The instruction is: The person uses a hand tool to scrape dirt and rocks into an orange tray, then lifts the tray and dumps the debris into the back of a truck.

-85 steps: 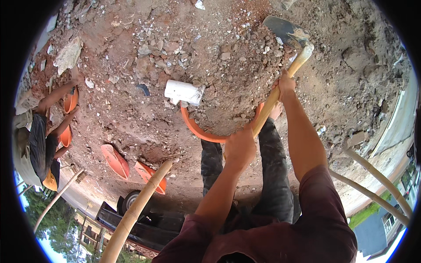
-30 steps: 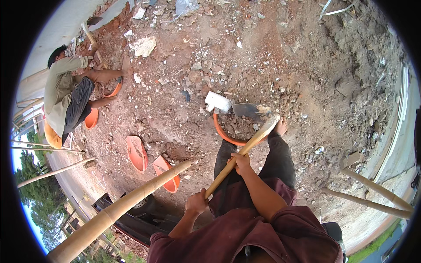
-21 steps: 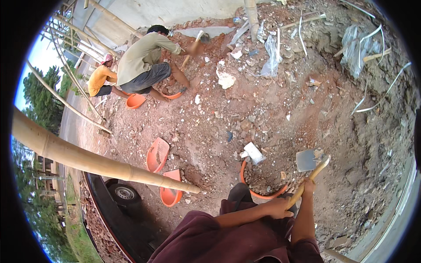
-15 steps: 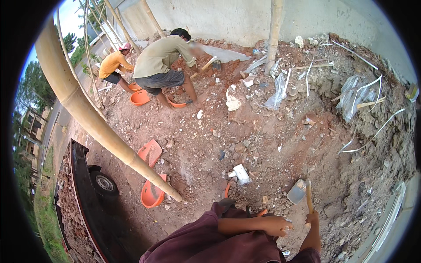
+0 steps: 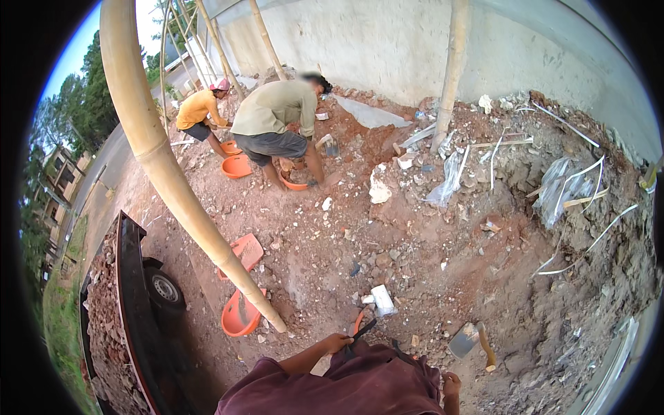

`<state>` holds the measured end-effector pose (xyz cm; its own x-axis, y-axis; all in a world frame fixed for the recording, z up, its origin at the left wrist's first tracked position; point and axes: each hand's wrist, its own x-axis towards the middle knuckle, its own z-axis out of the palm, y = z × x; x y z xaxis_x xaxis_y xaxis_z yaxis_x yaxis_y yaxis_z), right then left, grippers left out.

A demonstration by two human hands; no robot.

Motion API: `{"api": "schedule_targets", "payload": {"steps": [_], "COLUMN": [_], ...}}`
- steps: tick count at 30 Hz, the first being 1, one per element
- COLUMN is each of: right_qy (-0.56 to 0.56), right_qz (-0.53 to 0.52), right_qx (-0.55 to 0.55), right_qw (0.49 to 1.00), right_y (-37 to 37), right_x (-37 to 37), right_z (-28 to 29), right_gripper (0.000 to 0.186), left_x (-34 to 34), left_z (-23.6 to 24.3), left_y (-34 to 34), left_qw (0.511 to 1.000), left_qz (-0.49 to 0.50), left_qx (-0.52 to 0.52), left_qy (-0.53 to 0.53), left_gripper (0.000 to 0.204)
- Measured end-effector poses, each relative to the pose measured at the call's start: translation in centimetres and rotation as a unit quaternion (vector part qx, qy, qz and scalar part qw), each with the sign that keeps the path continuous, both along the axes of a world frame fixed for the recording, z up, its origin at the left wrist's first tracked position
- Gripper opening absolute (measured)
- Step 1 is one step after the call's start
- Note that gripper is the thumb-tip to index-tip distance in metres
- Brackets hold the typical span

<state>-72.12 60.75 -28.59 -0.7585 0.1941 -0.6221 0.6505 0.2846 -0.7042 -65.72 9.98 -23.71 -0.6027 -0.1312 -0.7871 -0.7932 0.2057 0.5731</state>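
My left hand [image 5: 337, 343] is closed on a black strap [image 5: 364, 330] in front of my body. Beside the strap shows the edge of an orange basket [image 5: 359, 321], mostly hidden by my maroon shirt. My right hand [image 5: 451, 383] hangs low at my right side, fingers curled, with nothing visible in it. A hoe lies on the soil to the right, its metal blade [image 5: 463, 340] flat and its wooden handle [image 5: 487, 349] apart from my hand. A white block-like piece with clear plastic [image 5: 382, 300] lies just beyond the basket.
A thick bamboo pole [image 5: 183, 197] slants across the left, near two orange baskets [image 5: 241, 315]. Left stands a truck bed [image 5: 131, 304] loaded with soil. Two people [image 5: 273, 128] bend over baskets farther off. Rubble, plastic sheets [image 5: 449, 180] and white strips lie by the wall [image 5: 373, 48].
My right hand has let go of the hoe, which now lies on the soil. My left hand has moved left and taken hold of the black strap. The view has shifted slightly.
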Motion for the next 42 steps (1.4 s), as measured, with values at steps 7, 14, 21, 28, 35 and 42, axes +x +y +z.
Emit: {"api": "schedule_targets", "payload": {"steps": [7, 14, 21, 28, 35, 42], "right_qy": [0.007, 0.073, 0.008, -0.04, -0.052, 0.032], "right_qz": [0.018, 0.127, 0.136, 0.135, 0.133, 0.352], "right_qx": [-0.07, 0.258, 0.285, 0.302, 0.183, 0.087], "right_qw": [0.997, 0.955, 0.949, 0.943, 0.973, 0.932], "right_y": [-4.0, -4.4, -7.1, -5.2, -8.1, -4.9], "right_x": [2.8, 2.3, 3.4, 6.9, 6.8, 5.1], "right_z": [1.5, -1.1, 1.6, 4.9, 10.9, 5.5], "right_gripper": [0.013, 0.02, 0.027, 0.033, 0.037, 0.038], "left_x": [-0.2, -3.4, -3.2, -3.1, -8.8, -10.1], "left_z": [-0.3, -3.1, -5.4, -0.7, 4.6, 4.0], "left_y": [-2.0, -2.8, -4.0, -2.6, -1.1, 7.3], "left_qw": [0.999, 0.984, 0.977, 0.993, 0.935, 0.804], "left_qz": [-0.009, -0.158, -0.178, -0.099, -0.347, -0.591], "left_qx": [-0.014, -0.082, -0.12, 0.026, -0.028, -0.06], "left_qy": [-0.041, 0.024, 0.014, 0.059, -0.073, -0.006], "left_gripper": [0.045, 0.05, 0.047, 0.05, 0.056, 0.049]}}
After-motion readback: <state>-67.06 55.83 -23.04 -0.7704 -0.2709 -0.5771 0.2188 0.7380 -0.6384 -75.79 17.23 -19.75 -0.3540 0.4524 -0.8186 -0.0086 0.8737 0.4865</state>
